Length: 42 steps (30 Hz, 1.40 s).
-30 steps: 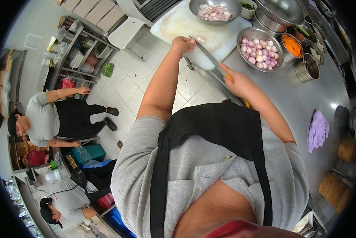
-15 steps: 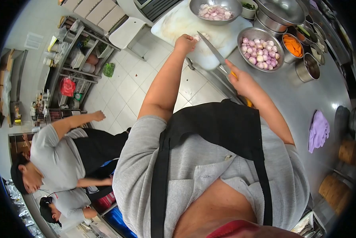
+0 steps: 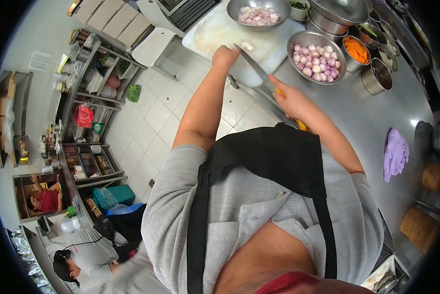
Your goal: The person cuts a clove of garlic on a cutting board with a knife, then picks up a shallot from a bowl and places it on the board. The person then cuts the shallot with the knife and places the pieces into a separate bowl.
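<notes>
My right hand (image 3: 291, 100) is closed around the yellow handle of a knife (image 3: 253, 63), whose long blade points up and left over the near edge of the white cutting board (image 3: 205, 36). Beside the blade's tip, my left hand (image 3: 225, 57) has its fingers curled together; whatever they may hold is hidden. A few pale shallot pieces (image 3: 248, 46) lie on the board just past the tip. To the right stands a metal bowl of peeled shallots (image 3: 317, 62). Sliced shallots (image 3: 259, 15) fill another metal bowl (image 3: 233, 12) at the board's far side.
Orange carrot pieces (image 3: 356, 50) sit in a metal container, with a steel pot (image 3: 377, 77) nearer me. Stacked bowls (image 3: 340, 10) stand behind. A purple cloth (image 3: 395, 154) lies on the steel counter (image 3: 347, 112). At left are shelves (image 3: 95, 73), a white chair (image 3: 154, 46) and a co-worker (image 3: 90, 250).
The knife tip has shifted slightly left, closer to my left hand. The shallot pieces now lie apart from my fingers. A co-worker at left has moved down, mostly out of sight.
</notes>
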{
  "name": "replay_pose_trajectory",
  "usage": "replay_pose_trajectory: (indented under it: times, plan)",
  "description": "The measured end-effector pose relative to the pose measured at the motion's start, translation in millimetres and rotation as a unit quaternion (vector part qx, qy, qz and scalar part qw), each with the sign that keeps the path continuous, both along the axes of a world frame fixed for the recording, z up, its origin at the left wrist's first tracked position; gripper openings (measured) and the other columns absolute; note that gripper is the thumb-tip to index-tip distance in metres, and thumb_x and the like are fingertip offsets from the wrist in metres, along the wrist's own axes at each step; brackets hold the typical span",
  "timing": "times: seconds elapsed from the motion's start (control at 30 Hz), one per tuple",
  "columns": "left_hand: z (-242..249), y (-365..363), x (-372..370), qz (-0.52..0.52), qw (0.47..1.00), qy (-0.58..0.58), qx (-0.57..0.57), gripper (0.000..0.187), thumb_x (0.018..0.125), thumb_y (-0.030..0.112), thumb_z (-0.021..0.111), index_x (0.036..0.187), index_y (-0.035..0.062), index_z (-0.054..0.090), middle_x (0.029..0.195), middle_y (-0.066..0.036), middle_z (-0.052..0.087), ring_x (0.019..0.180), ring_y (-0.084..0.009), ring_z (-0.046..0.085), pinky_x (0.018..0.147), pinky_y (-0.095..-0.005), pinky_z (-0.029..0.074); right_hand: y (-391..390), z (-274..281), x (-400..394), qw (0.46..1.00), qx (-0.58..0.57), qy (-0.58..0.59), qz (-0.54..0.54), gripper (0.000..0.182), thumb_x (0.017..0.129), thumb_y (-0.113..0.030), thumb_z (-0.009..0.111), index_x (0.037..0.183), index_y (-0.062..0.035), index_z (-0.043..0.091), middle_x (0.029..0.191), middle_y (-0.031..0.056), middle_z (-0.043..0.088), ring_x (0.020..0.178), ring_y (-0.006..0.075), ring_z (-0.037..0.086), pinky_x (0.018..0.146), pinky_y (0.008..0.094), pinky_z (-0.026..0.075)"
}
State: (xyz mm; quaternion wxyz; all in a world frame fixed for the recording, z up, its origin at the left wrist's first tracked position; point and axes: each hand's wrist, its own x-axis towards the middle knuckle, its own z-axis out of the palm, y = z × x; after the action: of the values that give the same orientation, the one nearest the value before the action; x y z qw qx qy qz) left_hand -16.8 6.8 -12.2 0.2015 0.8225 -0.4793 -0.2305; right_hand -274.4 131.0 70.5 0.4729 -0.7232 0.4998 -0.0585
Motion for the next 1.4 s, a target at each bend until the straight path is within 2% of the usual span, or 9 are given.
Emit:
replay_pose_trajectory:
  times: [0.07,0.37,0.43,0.5,0.57,0.77,0.9,0.97,1.4]
  plan:
    - [-14.6,-9.1,8.9,-0.006,0.999,-0.019,-0.033,0.040,0.075,0.035,0.064,0.086,-0.0028,0.065,0.079,-0.016,0.067,0.072,-0.0239,0.066,0.070,-0.0335,0.051,-2.8,-1.7,1.0,1.000,-0.015,0.010,0.014,0.055,0.090,-0.018,0.042,0.144,-0.0185,0.030,0.081,0.0244,0.063,0.072,0.0344,0.061,0.070,0.0426,0.048]
    - [5.0,-12.9,10.8,0.021,0.986,0.157,0.050,0.029,0.075,0.025,0.063,0.075,-0.0037,0.063,0.067,-0.011,0.059,0.053,-0.0183,0.054,0.053,-0.0306,0.048,-32.1,-50.8,20.8,0.975,-0.205,0.049,0.069,0.057,0.091,-0.015,0.039,0.146,-0.0223,0.026,0.073,0.0183,0.059,0.047,0.0220,0.054,0.053,0.0365,0.048]
    - [13.5,-10.4,17.7,-0.016,0.993,0.097,0.070,0.028,0.075,0.025,0.064,0.077,-0.0027,0.063,0.067,-0.012,0.059,0.055,-0.0208,0.056,0.055,-0.0329,0.049,-25.7,-49.2,14.9,0.972,-0.220,0.044,0.066,0.057,0.092,-0.016,0.040,0.146,-0.0228,0.026,0.069,0.0149,0.057,0.045,0.0192,0.052,0.050,0.0343,0.047]
    - [15.9,-5.7,17.5,-0.058,0.993,0.040,0.090,0.027,0.076,0.026,0.065,0.078,-0.0016,0.063,0.067,-0.014,0.059,0.057,-0.0233,0.058,0.057,-0.0352,0.049,-18.9,-23.4,-6.1,0.993,0.073,-0.090,-0.032,0.056,0.093,-0.018,0.043,0.146,-0.0238,0.028,0.062,0.0055,0.050,0.042,0.0120,0.046,0.044,0.0285,0.043]
    - [6.4,4.6,18.3,-0.055,0.982,-0.116,-0.138,0.021,0.079,0.022,0.063,0.086,0.0025,0.063,0.078,-0.017,0.062,0.071,-0.0290,0.062,0.065,-0.0388,0.050,-13.6,-13.9,-14.9,0.993,0.062,-0.083,-0.058,0.055,0.093,-0.019,0.043,0.146,-0.0248,0.029,0.061,0.0022,0.046,0.042,0.0095,0.044,0.042,0.0260,0.041]
    - [-9.4,26.8,42.2,-0.255,0.913,-0.203,-0.244,0.015,0.079,0.005,0.058,0.093,0.0087,0.063,0.100,-0.016,0.061,0.089,-0.0307,0.062,0.076,-0.0393,0.049,-2.8,-31.4,-20.9,0.993,0.008,-0.115,-0.039,0.052,0.094,-0.018,0.043,0.144,-0.0265,0.032,0.061,0.0005,0.044,0.041,0.0085,0.041,0.040,0.0243,0.039]
    - [-13.6,24.0,51.6,-0.172,0.944,-0.090,-0.268,0.020,0.079,0.010,0.063,0.099,0.0085,0.065,0.096,-0.014,0.062,0.088,-0.0275,0.062,0.076,-0.0365,0.049,6.5,-26.7,-20.8,0.981,0.088,-0.157,-0.068,0.051,0.094,-0.019,0.044,0.144,-0.0256,0.034,0.063,0.0005,0.044,0.042,0.0089,0.041,0.040,0.0245,0.038]
    - [4.6,24.3,44.8,-0.113,0.984,-0.033,-0.132,0.025,0.079,0.015,0.069,0.103,0.0080,0.066,0.094,-0.013,0.063,0.087,-0.0231,0.063,0.077,-0.0334,0.050,3.4,-31.8,-21.9,0.977,0.104,-0.173,-0.062,0.051,0.095,-0.019,0.044,0.145,-0.0248,0.032,0.063,0.0006,0.045,0.042,0.0080,0.042,0.041,0.0234,0.039]
    - [-9.5,1.1,41.2,-0.180,0.975,0.036,-0.126,0.032,0.071,0.023,0.079,0.094,0.0035,0.068,0.094,-0.012,0.067,0.085,-0.0218,0.064,0.076,-0.0325,0.051,-4.1,-55.8,-29.7,0.930,0.224,-0.271,-0.108,0.052,0.097,-0.026,0.042,0.147,-0.0258,0.026,0.069,0.0005,0.047,0.045,0.0071,0.044,0.040,0.0221,0.038]
